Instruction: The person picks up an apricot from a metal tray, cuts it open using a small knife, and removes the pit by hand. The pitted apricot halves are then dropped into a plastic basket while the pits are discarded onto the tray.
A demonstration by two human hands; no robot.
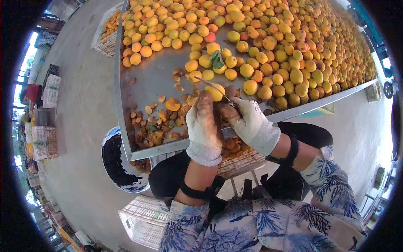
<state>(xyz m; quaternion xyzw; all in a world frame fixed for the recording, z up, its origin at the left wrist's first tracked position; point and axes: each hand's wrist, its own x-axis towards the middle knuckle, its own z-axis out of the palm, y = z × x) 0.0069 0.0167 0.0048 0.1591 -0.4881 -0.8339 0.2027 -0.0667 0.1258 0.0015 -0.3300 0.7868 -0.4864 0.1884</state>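
White gloves with dark, stained fingers cover both hands. My left hand [205, 126] is closed around a yellow apricot [215, 92] above the near edge of the metal table. My right hand [251, 125], close beside it, grips a small knife [206, 81] whose thin blade lies across the fruit. Whether the blade has cut into the flesh is not clear. To the left of my hands, loose pits and an orange apricot half [172, 104] lie on the metal. Whole apricots [268, 67] are heaped beyond and to the right, with a green leaf [217, 60] among them.
The metal table [147, 82] has a raised rim. A tub with dark contents [121, 161] stands at its left corner. Below my hands is a crate of fruit pieces [239, 161]. A white crate [145, 222] sits lower left, and another crate [107, 31] stands far left.
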